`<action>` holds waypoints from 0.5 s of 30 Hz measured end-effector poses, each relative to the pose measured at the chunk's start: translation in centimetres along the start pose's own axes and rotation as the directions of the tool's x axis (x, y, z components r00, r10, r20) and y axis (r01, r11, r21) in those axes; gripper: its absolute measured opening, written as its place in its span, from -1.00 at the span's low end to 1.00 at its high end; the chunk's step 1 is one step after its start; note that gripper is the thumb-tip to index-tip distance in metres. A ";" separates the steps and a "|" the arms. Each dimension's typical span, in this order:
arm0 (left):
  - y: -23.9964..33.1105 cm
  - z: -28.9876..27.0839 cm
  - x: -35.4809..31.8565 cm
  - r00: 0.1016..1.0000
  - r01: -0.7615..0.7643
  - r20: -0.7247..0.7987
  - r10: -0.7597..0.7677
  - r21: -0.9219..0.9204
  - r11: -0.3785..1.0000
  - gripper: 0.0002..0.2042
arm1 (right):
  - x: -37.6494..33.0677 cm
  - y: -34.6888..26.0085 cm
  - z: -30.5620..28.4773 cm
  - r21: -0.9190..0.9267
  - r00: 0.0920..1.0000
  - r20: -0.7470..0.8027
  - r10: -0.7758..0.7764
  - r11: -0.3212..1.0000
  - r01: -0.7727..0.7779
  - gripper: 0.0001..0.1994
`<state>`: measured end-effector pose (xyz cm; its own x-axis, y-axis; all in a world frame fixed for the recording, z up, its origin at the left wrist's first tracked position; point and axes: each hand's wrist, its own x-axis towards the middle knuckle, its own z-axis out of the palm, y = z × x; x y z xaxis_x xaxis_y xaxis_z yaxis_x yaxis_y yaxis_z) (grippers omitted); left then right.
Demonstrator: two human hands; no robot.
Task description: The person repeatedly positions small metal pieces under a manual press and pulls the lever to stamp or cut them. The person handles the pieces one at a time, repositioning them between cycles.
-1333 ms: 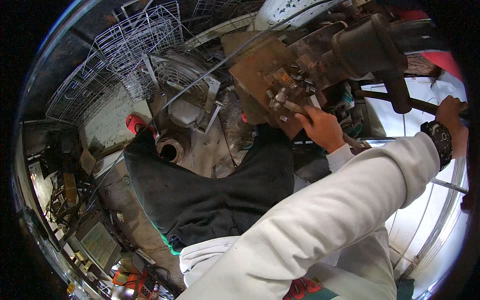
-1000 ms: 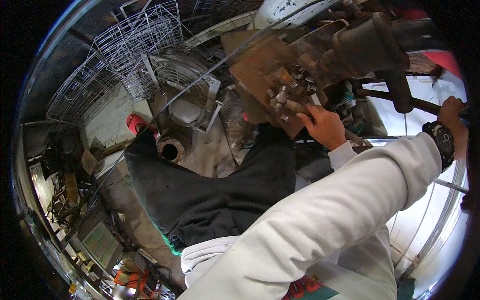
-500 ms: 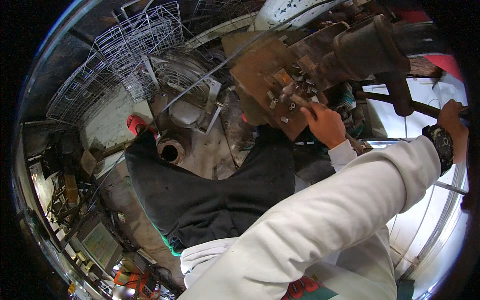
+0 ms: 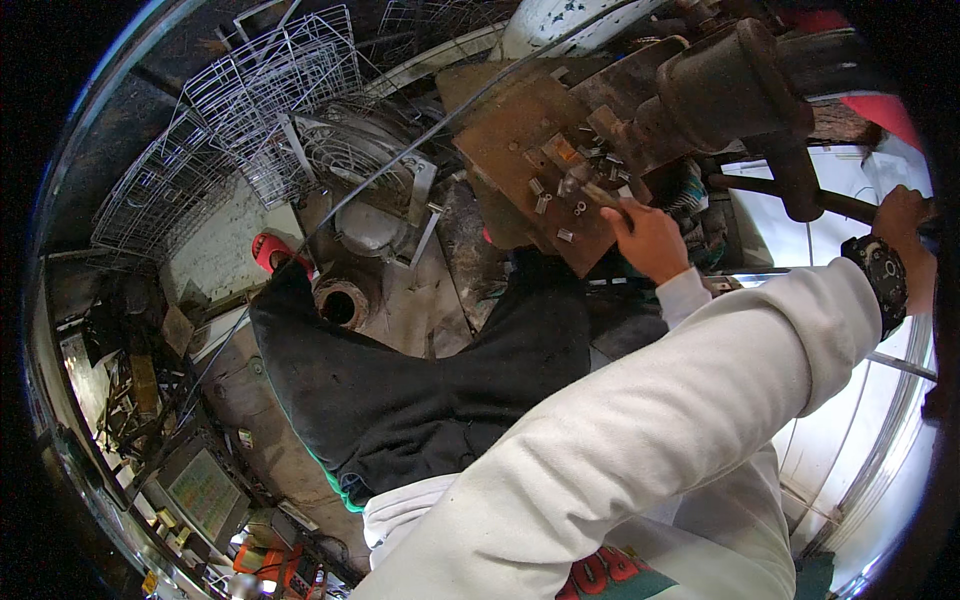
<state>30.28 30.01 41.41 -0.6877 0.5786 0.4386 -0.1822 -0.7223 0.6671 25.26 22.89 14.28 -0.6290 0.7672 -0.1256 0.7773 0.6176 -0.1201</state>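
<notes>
At the far right, my left hand (image 4: 902,225), with a black watch on its wrist, is closed round the end of a dark metal bar (image 4: 845,206). This bar passes through the lower part of a rusty vise (image 4: 725,85). Under my crossing left arm, my right hand (image 4: 652,243) grips the wooden handle of a hammer (image 4: 603,196). The hammer's head rests low over a rusty metal plate (image 4: 510,115), among several short silvery metal pieces (image 4: 541,203). A small ring (image 4: 580,208) lies beside the head. Whether the head touches the plate, I cannot tell.
Wire racks (image 4: 275,90) stand at the far left, beside a metal fan-like frame (image 4: 375,215). A thin rod (image 4: 400,160) crosses the view diagonally. A round pipe-like piece (image 4: 345,300) sits between my legs. Scrap metal (image 4: 135,385) is piled on the left.
The view has shifted slightly, and my torso leans a little differently. Both hands keep their holds on the bar and the hammer, nearly in place.
</notes>
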 end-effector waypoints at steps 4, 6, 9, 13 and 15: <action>0.1 -0.1 0.0 1.000 0.021 0.006 -0.021 -0.024 0.999 -0.80 | -0.6 -1.5 -1.2 0.101 0.998 0.013 0.056 0.993 -0.057 -0.52; 0.0 -0.4 0.1 0.999 0.037 -0.001 -0.037 -0.030 0.999 -0.80 | -0.9 -2.1 -0.8 0.056 1.000 0.012 -0.026 0.998 0.026 -0.50; 0.5 -0.4 -0.3 0.997 0.072 0.009 -0.072 -0.060 0.996 -0.79 | -0.7 0.2 0.2 -0.005 0.999 -0.033 -0.010 1.000 0.010 -0.50; 0.5 -0.6 -0.4 0.994 0.109 -0.008 -0.110 -0.076 0.991 -0.78 | -0.4 -1.2 0.0 0.012 0.998 -0.069 -0.010 1.000 0.011 -0.52; 0.3 -0.6 0.0 0.999 0.039 -0.009 -0.039 -0.040 0.998 -0.77 | -0.3 -1.5 0.0 0.045 0.996 -0.069 -0.064 0.997 0.067 -0.53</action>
<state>29.75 29.54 41.25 -0.6860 0.6030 0.4071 -0.2366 -0.7140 0.6589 24.31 21.73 14.52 -0.6746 0.7365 -0.0497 0.7321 0.6590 -0.1725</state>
